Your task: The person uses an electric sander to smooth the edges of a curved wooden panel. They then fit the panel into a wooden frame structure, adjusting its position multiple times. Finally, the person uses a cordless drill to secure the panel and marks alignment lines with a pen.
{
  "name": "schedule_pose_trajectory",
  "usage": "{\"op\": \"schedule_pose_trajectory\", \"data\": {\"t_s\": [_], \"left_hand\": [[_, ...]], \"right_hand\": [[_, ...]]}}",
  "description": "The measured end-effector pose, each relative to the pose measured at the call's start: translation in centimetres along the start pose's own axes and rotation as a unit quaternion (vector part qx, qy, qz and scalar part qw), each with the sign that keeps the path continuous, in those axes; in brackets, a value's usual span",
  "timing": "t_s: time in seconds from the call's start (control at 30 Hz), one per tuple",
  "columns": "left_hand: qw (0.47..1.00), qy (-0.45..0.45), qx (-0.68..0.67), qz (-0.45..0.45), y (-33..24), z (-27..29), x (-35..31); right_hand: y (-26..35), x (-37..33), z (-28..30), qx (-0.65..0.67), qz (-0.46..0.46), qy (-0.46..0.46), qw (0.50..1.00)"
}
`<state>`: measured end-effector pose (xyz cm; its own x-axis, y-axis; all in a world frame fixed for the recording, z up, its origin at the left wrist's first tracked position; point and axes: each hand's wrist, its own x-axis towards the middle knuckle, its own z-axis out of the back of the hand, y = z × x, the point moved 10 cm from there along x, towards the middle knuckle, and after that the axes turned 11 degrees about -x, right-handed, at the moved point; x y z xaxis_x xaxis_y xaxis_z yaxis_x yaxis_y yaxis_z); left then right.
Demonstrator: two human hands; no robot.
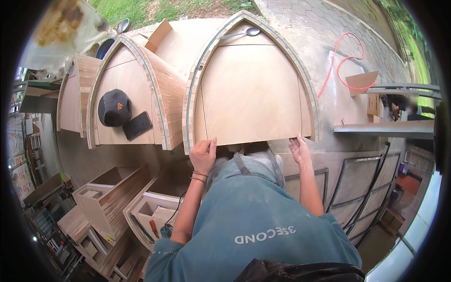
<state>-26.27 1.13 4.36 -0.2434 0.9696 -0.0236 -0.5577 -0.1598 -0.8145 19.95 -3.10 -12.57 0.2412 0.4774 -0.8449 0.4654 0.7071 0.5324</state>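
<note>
A large pointed-arch wooden cabinet (310, 98) lies in front of me, a thin green line running along its rim. Inside the rim sits a pale plywood panel (251, 94). My left hand (203, 157) is closed at the panel's near left corner, thumb up against the edge. At the near right corner, my right hand (299, 149) pinches the same edge, its thumb on top and the other fingers lower down. A metal spoon (252, 31) rests at the arch's tip, beyond both hands.
Left of it stands a similar arched cabinet (159, 94) bearing a black cap (115, 108) and a dark phone (137, 125). Open wooden boxes (105, 188) and a red-handled tool (153, 228) are at lower left. A red hose (340, 61) curls on the right; dark metal frames (357, 178) lie nearer.
</note>
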Motion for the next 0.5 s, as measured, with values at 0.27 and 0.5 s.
{"op": "schedule_pose_trajectory", "data": {"t_s": [0.27, 0.5], "left_hand": [[0.935, 0.045, 0.254, -0.243, -3.3, -3.9, 14.9], [0.922, 0.113, 0.283, -0.238, -2.3, -6.1, 18.0]], "right_hand": [[0.7, -0.5, -0.4, -0.040, -0.011, 0.013, 0.999], [1.5, -0.8, 0.1, -0.119, -0.022, -0.018, 0.993]]}}
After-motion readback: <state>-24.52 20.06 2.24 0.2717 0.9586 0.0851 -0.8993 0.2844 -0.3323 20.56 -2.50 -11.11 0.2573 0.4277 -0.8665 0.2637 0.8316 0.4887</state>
